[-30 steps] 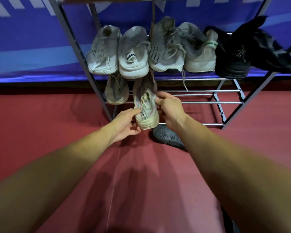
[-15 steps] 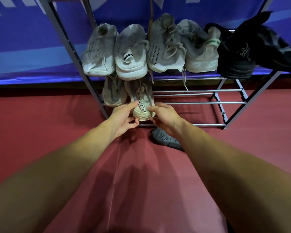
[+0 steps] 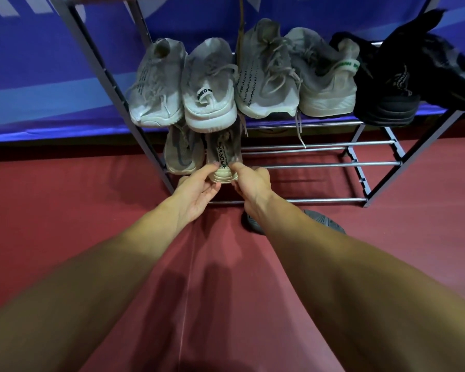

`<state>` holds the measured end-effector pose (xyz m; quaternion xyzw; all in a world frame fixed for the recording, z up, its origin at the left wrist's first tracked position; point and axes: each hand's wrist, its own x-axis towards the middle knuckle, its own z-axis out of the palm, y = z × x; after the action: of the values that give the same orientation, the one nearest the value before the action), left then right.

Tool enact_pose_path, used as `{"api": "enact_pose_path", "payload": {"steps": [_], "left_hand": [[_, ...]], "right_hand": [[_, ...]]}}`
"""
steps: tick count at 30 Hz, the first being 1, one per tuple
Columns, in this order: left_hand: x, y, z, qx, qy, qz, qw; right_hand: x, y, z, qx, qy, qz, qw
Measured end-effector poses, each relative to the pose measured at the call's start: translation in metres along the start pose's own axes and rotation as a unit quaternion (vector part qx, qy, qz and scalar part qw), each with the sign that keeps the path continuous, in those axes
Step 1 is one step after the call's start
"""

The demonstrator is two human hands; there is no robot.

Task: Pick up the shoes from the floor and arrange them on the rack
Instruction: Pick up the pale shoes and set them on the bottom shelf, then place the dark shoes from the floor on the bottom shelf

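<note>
Left hand: I pinch the heel of the beige sneaker.
Right hand: I pinch the heel's other side.
Placement: on the rack, bottom shelf.

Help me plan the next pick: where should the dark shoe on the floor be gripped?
Likely the end right of the right forearm, from above on the near side: the dark shoe lies low on the floor before the rack's front rail; its middle is hidden.

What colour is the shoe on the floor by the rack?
Dark grey. The floor shoe shows best in the head view, just in front of the rack.
</note>
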<state>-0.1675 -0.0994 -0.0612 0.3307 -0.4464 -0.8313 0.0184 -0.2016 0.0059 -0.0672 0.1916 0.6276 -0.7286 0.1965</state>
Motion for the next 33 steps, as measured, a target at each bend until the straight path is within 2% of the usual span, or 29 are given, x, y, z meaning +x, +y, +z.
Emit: {"api": "enact_pose_path", "payload": {"steps": [11, 16, 23, 25, 27, 30, 33], "left_hand": [[0.012, -0.003, 0.0, -0.036, 0.031, 0.021, 0.999], [0.017, -0.004, 0.004, -0.035, 0.047, 0.02, 0.998], [0.012, -0.006, 0.005, -0.007, 0.04, 0.024, 0.999], [0.006, -0.015, 0.003, 0.048, 0.008, 0.013, 0.999], [-0.001, -0.034, 0.001, 0.151, -0.035, -0.021, 0.988], [-0.006, -0.063, 0.004, 0.293, -0.072, -0.053, 0.952], [0.0, -0.085, 0.018, 0.397, -0.082, -0.041, 0.913]], "right_hand": [[0.014, 0.001, 0.012, 0.027, 0.011, -0.014, 0.999], [0.011, -0.001, 0.011, 0.004, 0.035, -0.037, 0.999], [0.014, -0.006, -0.021, -0.041, -0.024, -0.02, 0.999], [0.014, -0.007, -0.035, -0.078, -0.022, -0.045, 0.996], [0.014, -0.007, -0.053, -0.125, -0.008, -0.074, 0.989], [0.015, -0.002, -0.089, -0.184, 0.004, -0.078, 0.98], [0.015, 0.003, -0.127, -0.269, 0.0, -0.057, 0.961]]}}
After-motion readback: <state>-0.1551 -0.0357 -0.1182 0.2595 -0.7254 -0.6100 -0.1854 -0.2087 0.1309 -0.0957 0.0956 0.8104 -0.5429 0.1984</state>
